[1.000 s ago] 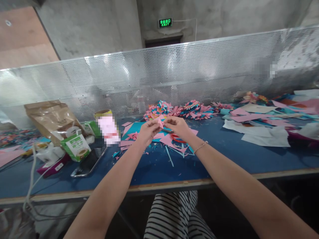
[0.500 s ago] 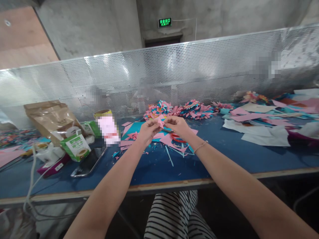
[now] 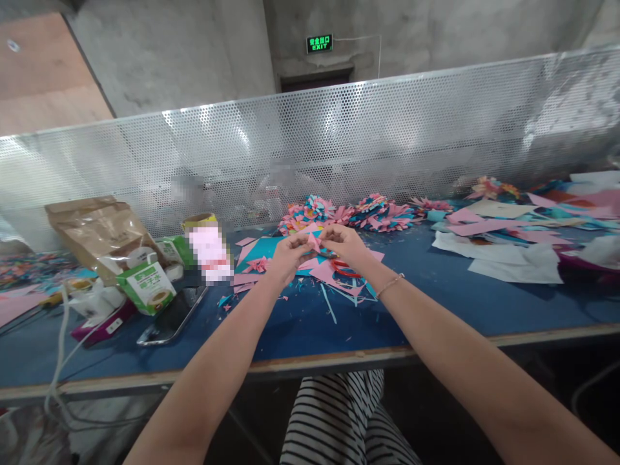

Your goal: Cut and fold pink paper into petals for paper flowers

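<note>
Between my two hands is a small folded piece of pink paper (image 3: 314, 241), held above the table. My left hand (image 3: 291, 250) pinches its left side. The fingers of my right hand (image 3: 345, 243) close on its right side. Below them lie red-handled scissors (image 3: 345, 268), their blades mostly hidden by my right hand. Pink paper pieces (image 3: 330, 274) and blue paper (image 3: 264, 249) are spread under and around my hands. A pink folded paper shape (image 3: 258, 265) rests left of my left hand.
Pink and blue paper flowers (image 3: 372, 213) are heaped behind my hands, before a perforated metal screen (image 3: 271, 142). Paper sheets (image 3: 504, 252) pile up at right. At left stand a brown paper bag (image 3: 104, 236), a green-white carton (image 3: 146, 287), a phone (image 3: 172, 316) and a purple tissue box (image 3: 104, 323).
Both hands stay in nearly the same place. The pink paper has turned slightly between my fingers, and my fingers have shifted a little on it.
</note>
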Demonstrator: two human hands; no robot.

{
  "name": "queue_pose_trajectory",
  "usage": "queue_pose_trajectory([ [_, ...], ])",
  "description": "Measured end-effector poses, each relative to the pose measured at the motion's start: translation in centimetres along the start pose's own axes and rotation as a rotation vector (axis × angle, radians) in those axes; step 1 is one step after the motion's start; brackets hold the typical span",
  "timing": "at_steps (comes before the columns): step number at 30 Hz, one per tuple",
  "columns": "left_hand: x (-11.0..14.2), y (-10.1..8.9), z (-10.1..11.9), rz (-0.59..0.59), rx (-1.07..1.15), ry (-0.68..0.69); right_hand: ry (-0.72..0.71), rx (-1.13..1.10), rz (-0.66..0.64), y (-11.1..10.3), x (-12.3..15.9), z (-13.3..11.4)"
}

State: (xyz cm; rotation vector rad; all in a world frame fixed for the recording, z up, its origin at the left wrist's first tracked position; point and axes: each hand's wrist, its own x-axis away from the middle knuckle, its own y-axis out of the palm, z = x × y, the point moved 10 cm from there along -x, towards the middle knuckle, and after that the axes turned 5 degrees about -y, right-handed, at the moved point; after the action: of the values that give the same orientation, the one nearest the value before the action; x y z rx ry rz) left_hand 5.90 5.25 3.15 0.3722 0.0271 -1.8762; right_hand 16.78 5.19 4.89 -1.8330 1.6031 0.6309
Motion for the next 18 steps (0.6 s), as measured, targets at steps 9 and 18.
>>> queue_pose_trajectory([
  [9,0.0,-0.3,-0.7,0.049,-0.015,-0.052,-0.064,0.102,-0.015,0.0,0.0,-0.3],
  [18,0.1,-0.2,-0.3,0.057,0.0,-0.027,-0.124,0.181,0.076,-0.3,0.3,-1.8],
])
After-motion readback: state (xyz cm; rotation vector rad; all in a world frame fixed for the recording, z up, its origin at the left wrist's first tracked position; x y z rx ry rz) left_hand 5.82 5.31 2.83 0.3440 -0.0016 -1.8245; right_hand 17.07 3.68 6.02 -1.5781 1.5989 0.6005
